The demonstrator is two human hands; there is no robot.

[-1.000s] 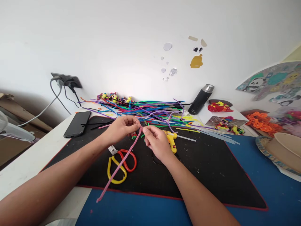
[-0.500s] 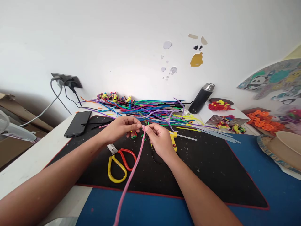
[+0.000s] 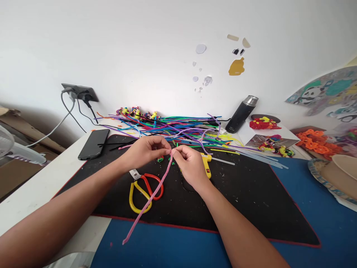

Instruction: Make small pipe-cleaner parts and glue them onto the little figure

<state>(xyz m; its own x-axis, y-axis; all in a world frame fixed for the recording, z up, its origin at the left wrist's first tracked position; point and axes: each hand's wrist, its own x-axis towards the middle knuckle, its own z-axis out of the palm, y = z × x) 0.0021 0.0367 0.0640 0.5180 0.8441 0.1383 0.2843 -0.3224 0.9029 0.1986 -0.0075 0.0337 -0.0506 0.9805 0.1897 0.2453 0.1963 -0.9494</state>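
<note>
Both of my hands meet over the middle of the black mat (image 3: 245, 201), pinching one end of a pink pipe cleaner (image 3: 150, 199). My left hand (image 3: 149, 150) has thumb and index finger closed on its tip. Right beside it, my right hand (image 3: 189, 163) grips the same end, fingers curled. The free length hangs down toward the mat's front edge, passing in front of scissors (image 3: 139, 190) with one yellow and one red handle. Behind my right hand lies a yellow glue gun (image 3: 206, 165), partly hidden, with a glue stick (image 3: 223, 160) at its back.
A heap of colourful pipe cleaners (image 3: 178, 130) runs along the wall. A phone (image 3: 94, 144) lies at the left. At the back right are a black flask (image 3: 242, 113), a white box (image 3: 252, 136) with small figures, clear glue sticks (image 3: 267, 160) and a round tray (image 3: 320, 175).
The pink pipe cleaner's free end has swung left and away from me, so its tip now shows. My hands keep their pinch at the other end. The view has shifted slightly.
</note>
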